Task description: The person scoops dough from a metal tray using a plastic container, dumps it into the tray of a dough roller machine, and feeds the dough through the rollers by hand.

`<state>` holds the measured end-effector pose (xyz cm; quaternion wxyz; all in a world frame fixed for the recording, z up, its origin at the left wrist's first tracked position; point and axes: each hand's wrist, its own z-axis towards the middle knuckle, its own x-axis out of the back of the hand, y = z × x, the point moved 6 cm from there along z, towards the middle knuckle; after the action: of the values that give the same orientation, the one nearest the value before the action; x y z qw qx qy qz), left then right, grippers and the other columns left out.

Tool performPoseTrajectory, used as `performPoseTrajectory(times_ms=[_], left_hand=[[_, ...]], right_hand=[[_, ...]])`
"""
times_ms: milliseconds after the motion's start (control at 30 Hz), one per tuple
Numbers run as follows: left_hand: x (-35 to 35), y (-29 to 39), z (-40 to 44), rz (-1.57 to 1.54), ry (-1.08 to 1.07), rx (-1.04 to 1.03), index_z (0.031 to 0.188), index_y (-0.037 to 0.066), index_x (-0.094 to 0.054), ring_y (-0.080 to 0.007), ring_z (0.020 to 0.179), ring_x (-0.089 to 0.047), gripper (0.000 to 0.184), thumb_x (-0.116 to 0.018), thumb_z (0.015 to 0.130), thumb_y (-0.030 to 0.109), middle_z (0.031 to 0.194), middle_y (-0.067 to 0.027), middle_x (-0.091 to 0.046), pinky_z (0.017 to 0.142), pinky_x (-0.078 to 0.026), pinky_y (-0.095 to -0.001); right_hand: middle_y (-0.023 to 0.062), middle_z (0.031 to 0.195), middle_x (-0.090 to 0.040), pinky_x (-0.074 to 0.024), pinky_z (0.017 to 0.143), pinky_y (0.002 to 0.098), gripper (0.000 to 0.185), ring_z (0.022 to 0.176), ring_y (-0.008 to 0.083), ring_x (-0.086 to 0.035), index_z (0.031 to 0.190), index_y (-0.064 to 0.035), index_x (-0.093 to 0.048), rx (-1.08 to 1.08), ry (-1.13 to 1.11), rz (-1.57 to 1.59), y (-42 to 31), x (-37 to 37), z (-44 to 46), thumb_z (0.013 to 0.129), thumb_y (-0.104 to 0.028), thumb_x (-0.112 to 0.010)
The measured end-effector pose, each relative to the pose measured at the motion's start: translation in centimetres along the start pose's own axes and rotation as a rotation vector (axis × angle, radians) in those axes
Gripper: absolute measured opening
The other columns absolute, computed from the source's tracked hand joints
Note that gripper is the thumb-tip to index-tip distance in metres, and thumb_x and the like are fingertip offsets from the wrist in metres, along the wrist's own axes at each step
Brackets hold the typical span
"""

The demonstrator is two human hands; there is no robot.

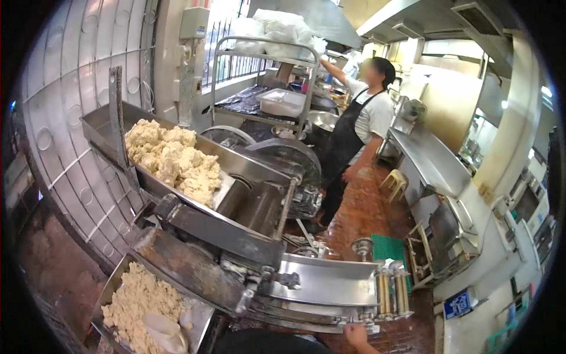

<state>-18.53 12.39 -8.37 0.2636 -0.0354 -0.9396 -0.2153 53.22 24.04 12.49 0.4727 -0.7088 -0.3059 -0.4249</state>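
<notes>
My right hand [355,335] is at the bottom edge of the view, fingers curled closed, beside the front rail of a metal dough roller machine [321,280]. What it grips, if anything, is hidden. My left hand is out of view. Crumbly pale dough [174,156] is heaped in the machine's long upper trough [100,125], beside two dark rollers [253,203]. More loose dough [138,298] lies in a lower metal tray [203,327] at the left, with a whitish scoop [165,332] resting on it.
A person in a dark apron [359,130] stands beyond the machine, one arm raised to a wheeled rack [262,41] loaded with white bags. Steel counter [427,156], small stool [395,183] and green mat [389,248] are at the right. The brown floor looks wet.
</notes>
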Motion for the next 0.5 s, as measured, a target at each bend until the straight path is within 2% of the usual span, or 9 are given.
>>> performPoseTrajectory(times_ms=[67,133,167,200,233,267,400,433,500], left_hand=[[-5.0,0.7,-3.7,0.028,-0.185,0.015,0.114,-0.002,-0.057,-0.0262,0.092,-0.06,0.037,-0.05,0.093,0.028,0.105,-0.0157,-0.062,0.078,-0.046,-0.0404],[-8.0,2.0,-6.4,0.037,-0.287,-0.012,0.111,0.001,-0.058,-0.0247,0.088,-0.06,0.034,-0.052,0.091,0.027,0.101,-0.0141,-0.062,0.074,-0.047,-0.0399],[-8.8,2.4,-7.3,0.034,-0.317,-0.029,0.11,0.002,-0.058,-0.024,0.086,-0.06,0.033,-0.053,0.089,0.027,0.099,-0.0133,-0.062,0.072,-0.047,-0.0397],[-9.0,2.6,-8.0,0.025,-0.331,-0.048,0.109,0.003,-0.059,-0.0233,0.084,-0.06,0.032,-0.054,0.088,0.027,0.097,-0.0125,-0.063,0.07,-0.047,-0.0395],[-8.9,2.7,-8.6,0.008,-0.336,-0.065,0.107,0.004,-0.059,-0.0226,0.082,-0.06,0.03,-0.055,0.087,0.026,0.095,-0.0117,-0.063,0.068,-0.048,-0.0393],[-8.6,2.8,-9.2,-0.007,-0.345,-0.08,0.106,0.005,-0.06,-0.0218,0.081,-0.06,0.029,-0.056,0.086,0.026,0.094,-0.0109,-0.063,0.067,-0.048,-0.039],[-6.2,4.1,-10.0,-0.143,-0.346,-0.153,0.101,0.01,-0.061,-0.019,0.073,-0.061,0.025,-0.06,0.082,0.025,0.086,-0.0077,-0.064,0.059,-0.049,-0.0381],[-5.4,6.6,-11.8,-0.142,-0.18,-0.174,0.096,0.008,-0.062,-0.0173,0.057,-0.055,0.026,-0.063,0.082,0.029,0.071,-0.0036,-0.058,0.048,-0.043,-0.0342],[-4.7,7.0,-11.9,-0.198,-0.15,-0.134,0.094,0.008,-0.06,-0.0174,0.064,-0.057,0.025,-0.062,0.08,0.029,0.076,-0.0041,-0.059,0.055,-0.045,-0.0369]], right_hand=[[0.0175,0.068,-0.062,-0.045,0.055,0.0429,0.043,0.063,0.0345,-0.059,0.088,-0.0039,-0.07,0.191,0.198,-0.01,6.3,-2.8,-2.8,0.09,-0.044,-0.054],[0.0192,0.075,-0.063,-0.0464,0.063,0.0478,0.032,0.072,0.0384,-0.059,0.087,-0.0054,-0.069,0.287,0.032,-0.004,16.5,-9.8,-3.0,0.086,-0.035,-0.058],[0.02,0.079,-0.063,-0.0471,0.067,0.0503,0.026,0.076,0.0403,-0.059,0.087,-0.0061,-0.068,0.329,-0.06,0.009,17.7,-10.4,-3.8,0.083,-0.031,-0.06],[0.0143,0.083,-0.069,-0.0528,0.074,0.0445,0.027,0.083,0.0326,-0.067,0.075,-0.0092,-0.071,0.474,-0.276,-0.475,19.0,-11.8,-3.5,0.083,-0.031,-0.058],[0.014,0.076,-0.069,-0.05,0.069,0.0379,0.043,0.072,0.0279,-0.066,0.081,-0.0014,-0.07,0.287,-0.399,-0.305,21.0,-13.1,-2.8,0.089,-0.041,-0.056],[0.0136,0.074,-0.068,-0.05,0.067,0.0384,0.041,0.069,0.0273,-0.065,0.08,-0.0026,-0.07,0.278,-0.473,-0.308,21.4,-13.4,-2.7,0.089,-0.04,-0.055],[0.012,0.069,-0.066,-0.0501,0.058,0.04,0.037,0.059,0.0252,-0.063,0.076,-0.0074,-0.067,0.748,-0.36,-0.465,14.4,-12.0,0.8,0.088,-0.039,-0.053],[0.0116,0.067,-0.066,-0.0501,0.056,0.0404,0.036,0.056,0.0247,-0.062,0.075,-0.0086,-0.067,0.68,-0.366,-0.355,13.1,-11.5,1.4,0.088,-0.038,-0.052],[0.012,0.083,-0.07,-0.053,0.065,0.0361,0.032,0.075,0.0258,-0.067,0.086,-0.0088,-0.07,-0.14,-0.494,0.319,11.9,-10.4,1.9,0.082,-0.04,-0.064]])
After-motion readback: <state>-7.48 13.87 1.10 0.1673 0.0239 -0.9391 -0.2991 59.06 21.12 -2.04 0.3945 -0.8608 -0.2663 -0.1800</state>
